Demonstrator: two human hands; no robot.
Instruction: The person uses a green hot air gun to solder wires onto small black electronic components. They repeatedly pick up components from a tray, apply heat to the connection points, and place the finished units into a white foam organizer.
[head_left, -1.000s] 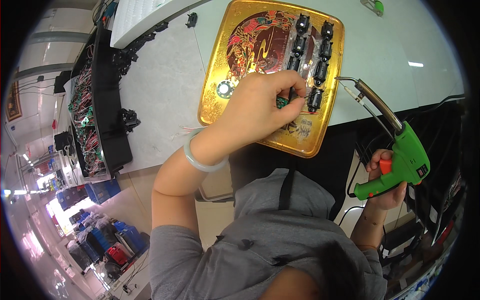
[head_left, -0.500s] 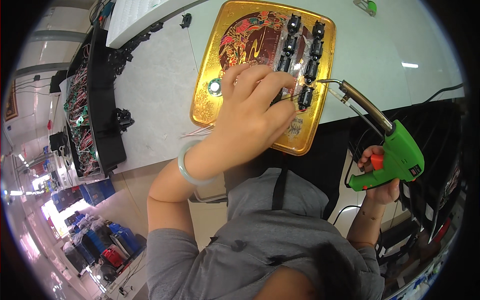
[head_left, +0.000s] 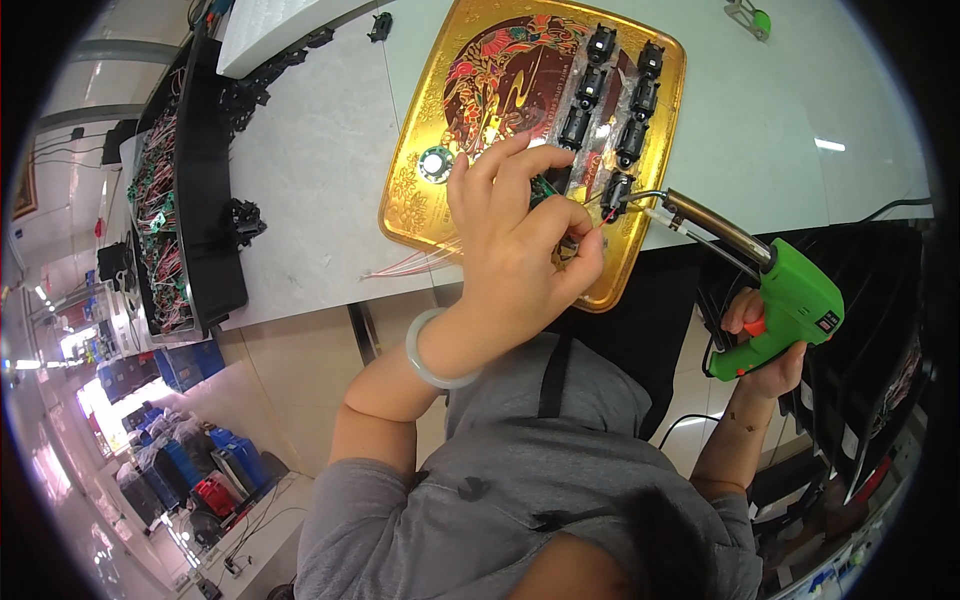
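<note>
My left hand (head_left: 515, 225) is over a gold tin lid (head_left: 405, 212), thumb and forefinger pinched on a thin red wire (head_left: 607, 217). That wire reaches the nearest small black housing (head_left: 617, 190) of the right-hand row. Partly hidden under my fingers is a green circuit board (head_left: 543, 188). My right hand (head_left: 778, 376) grips a green soldering gun (head_left: 803, 295) by its handle, fingers at the red trigger. Its bent metal tip points left and meets, or nearly meets, the same black housing. Several more black housings (head_left: 591, 86) stand in two rows on clear plastic strips.
A round green-rimmed part (head_left: 435, 165) lies on the lid's left side. Red and white wires (head_left: 415, 262) stick out past its lower left edge. Farther left stand a black bin (head_left: 212, 200) of wired boards and loose black parts (head_left: 245, 222). White foam (head_left: 285, 30) lies behind.
The soldering tip has moved down and left to the nearest black housing. My left hand has shifted slightly right, its pinch now showing the red wire. The lid sits slightly turned.
</note>
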